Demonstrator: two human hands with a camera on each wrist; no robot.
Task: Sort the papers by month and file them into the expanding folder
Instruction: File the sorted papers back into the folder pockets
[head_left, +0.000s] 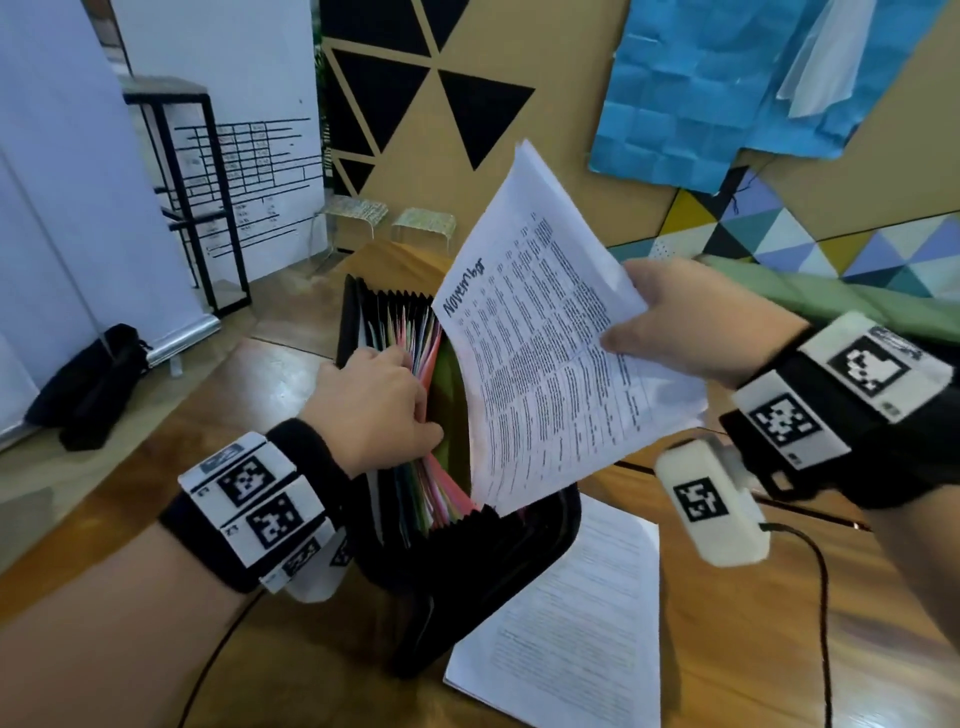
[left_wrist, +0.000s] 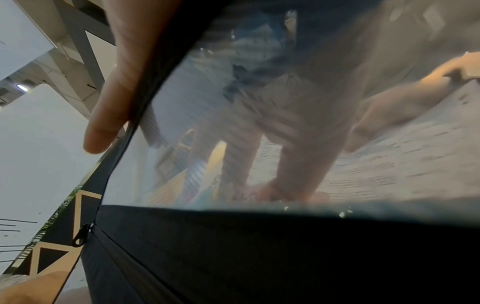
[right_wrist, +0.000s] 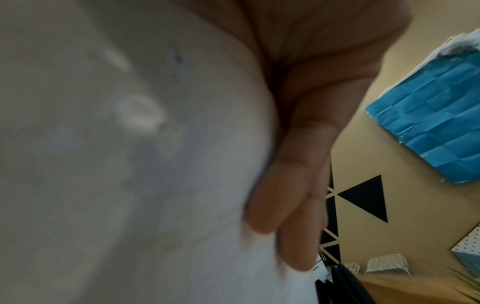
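Now the right hand (head_left: 691, 322) pinches white printed November sheets (head_left: 550, 332), long axis slanting down into the black expanding folder (head_left: 467, 561); left hand (head_left: 374, 410) grasps its coloured dividers (head_left: 431, 353).

One expanding folder (head_left: 457, 561), two paper sets (head_left: 545, 332), two hands (head_left: 374, 410), two stools (head_left: 423, 221).

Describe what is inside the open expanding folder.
Inside the expanding folder: coloured dividers, spread by the left hand; the November papers' lower edge enters a pocket. Pocket contents are hidden.
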